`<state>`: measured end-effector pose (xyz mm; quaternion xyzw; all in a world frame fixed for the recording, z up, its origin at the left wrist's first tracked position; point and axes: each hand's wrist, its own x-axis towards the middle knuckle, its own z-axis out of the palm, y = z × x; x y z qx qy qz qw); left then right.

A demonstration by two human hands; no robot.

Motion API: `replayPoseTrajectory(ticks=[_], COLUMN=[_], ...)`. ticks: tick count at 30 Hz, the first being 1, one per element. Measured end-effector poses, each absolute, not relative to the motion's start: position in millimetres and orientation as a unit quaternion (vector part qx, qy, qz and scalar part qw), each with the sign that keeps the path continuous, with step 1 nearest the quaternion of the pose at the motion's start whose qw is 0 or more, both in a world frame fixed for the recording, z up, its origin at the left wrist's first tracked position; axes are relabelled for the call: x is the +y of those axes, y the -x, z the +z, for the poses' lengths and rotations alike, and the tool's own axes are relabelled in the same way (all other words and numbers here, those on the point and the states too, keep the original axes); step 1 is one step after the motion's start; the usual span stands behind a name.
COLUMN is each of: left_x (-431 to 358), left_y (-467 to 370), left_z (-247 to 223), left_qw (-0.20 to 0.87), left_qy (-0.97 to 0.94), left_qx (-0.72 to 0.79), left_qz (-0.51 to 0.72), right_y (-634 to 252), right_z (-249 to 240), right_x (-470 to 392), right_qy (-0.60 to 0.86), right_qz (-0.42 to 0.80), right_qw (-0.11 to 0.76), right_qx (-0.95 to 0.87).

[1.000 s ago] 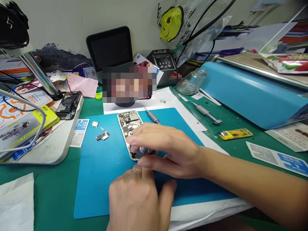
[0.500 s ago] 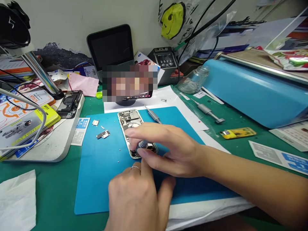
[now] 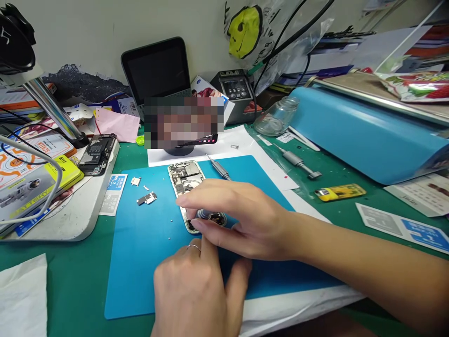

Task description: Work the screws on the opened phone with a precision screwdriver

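Observation:
An opened phone (image 3: 187,175) lies on the blue mat (image 3: 135,267), its inner parts exposed. Over its lower half, my right hand (image 3: 242,215) is closed on a grey screwdriver (image 3: 203,214), mostly hidden by the fingers. My left hand (image 3: 199,285) rests at the phone's near end, under the right hand, its thumb apart; its fingertips are hidden. Left of the phone lie a metal bracket (image 3: 147,198), a small metal part (image 3: 135,180) and tiny screws. A second screwdriver (image 3: 219,167) lies right of the phone's top.
A white stand with another phone (image 3: 97,154) and a battery box (image 3: 35,187) is at the left. Behind stand a dark display (image 3: 157,70) and a glass jar (image 3: 277,117). A third screwdriver (image 3: 298,161) and a yellow object (image 3: 340,192) lie to the right.
The whole view has shifted slightly, so things appear a little further left. The right hand's fingers have moved slightly around the screwdriver. The left hand stays in place.

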<state>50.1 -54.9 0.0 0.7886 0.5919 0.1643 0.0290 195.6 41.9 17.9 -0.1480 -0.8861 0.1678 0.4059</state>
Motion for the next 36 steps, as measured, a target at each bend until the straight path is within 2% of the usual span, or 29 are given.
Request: replayPoseTrajectory(ticks=[36], left_x=[-55.5], left_y=[-49.8], left_z=[-0.7], left_qw=[-0.001], left_qy=[-0.794], left_qx=[0.590], left_qz=[0.147], right_y=[-197.8], right_z=[8.6], right_x=[40.7], right_qy=[0.177], right_qz=[0.156], right_qw=[0.397], right_qx=[-0.887])
